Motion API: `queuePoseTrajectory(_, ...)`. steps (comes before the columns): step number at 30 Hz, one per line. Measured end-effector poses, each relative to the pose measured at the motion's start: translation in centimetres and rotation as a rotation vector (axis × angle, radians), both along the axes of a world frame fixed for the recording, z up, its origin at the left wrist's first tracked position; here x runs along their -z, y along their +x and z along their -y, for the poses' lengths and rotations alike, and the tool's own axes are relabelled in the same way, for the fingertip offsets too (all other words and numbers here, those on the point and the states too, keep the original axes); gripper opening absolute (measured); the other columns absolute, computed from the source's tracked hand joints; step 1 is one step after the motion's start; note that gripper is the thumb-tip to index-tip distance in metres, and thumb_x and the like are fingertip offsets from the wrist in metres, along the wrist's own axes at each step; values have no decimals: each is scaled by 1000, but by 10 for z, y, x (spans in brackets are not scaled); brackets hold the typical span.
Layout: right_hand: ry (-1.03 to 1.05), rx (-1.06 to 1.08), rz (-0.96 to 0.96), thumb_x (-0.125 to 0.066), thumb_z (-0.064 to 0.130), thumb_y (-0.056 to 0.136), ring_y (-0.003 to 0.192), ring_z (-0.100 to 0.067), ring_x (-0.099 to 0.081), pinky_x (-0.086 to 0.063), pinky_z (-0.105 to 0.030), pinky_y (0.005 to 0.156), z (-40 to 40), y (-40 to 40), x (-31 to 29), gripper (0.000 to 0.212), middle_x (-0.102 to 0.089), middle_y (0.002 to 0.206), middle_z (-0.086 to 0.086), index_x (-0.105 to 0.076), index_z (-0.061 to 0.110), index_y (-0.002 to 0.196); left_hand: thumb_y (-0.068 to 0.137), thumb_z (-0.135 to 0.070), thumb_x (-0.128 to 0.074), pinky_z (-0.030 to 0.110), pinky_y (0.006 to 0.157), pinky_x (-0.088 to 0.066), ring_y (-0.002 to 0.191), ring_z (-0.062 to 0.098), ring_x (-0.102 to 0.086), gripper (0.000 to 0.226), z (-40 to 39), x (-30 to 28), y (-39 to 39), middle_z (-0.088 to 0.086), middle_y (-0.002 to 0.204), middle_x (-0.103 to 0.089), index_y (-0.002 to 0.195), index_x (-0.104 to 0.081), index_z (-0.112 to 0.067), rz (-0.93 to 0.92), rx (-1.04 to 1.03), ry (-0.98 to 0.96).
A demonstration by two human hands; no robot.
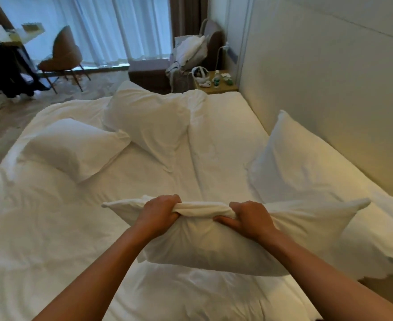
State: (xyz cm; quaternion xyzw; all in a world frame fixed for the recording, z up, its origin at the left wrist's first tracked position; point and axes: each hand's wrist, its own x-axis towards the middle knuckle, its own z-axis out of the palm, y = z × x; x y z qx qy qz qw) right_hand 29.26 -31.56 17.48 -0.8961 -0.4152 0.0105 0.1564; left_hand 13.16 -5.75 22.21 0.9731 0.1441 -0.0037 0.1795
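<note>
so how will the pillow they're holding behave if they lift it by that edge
Probably floppy: the pillow bunches along its top edge into a ridge where the left hand and right hand grip it. Likely light for its size, since fistfuls of fabric seem to hold it up. Unlikely to roll; its soft body sags below the grip.

Sheer curtains (102,26) glow blue behind a brown chair (63,54); a wooden nightstand (216,87) adjoins the pale headboard (330,77).

White bed (52,228), three pillows (75,147) lying on it
</note>
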Motion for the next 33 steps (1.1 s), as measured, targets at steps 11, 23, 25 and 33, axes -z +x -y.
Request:
queuePoseTrajectory(11, -145, 218, -191, -55, 50, 98, 88, -27, -60, -43, -38, 71, 97, 15, 103, 32, -59, 95, -4, -62, 19, 97, 95, -25, -46, 40, 73, -52, 85, 24, -65, 17, 60, 90, 36, -2, 88, -67, 87, -61, -26, -244, -90, 30)
queuePoseTrajectory(23, -90, 175, -147, -67, 33, 94, 81, -29, -54, -42, -41, 67, 124, 47, 83, 19, -63, 79, 0, -56, 19, 86, 103, -29, -40, 44, 91, -38, 98, 25, -56, 33, 83, 86, 62, 0, 103, -60, 115, -72, -30, -258, -159, 251)
queuePoseTrajectory(25, -126, 218, -155, -67, 33, 94, 79, -29, -53, -39, -39, 65, 123, 45, 81, 22, -62, 80, -2, -54, 18, 86, 103, -24, -37, 46, 92, -40, 103, 26, -53, 36, 90, 84, 65, 1, 107, -58, 117, -70, -30, -318, -180, 227)
queuePoseTrajectory(33, -288, 370, -206, -54, 30, 97, 83, -28, -62, -44, -38, 77, 134, 39, 86, 14, -60, 105, -1, -62, 22, 104, 106, -22, -34, 41, 77, -52, 105, 24, -51, 38, 90, 82, 63, 3, 107, -59, 115, -71, -21, -299, -176, 46)
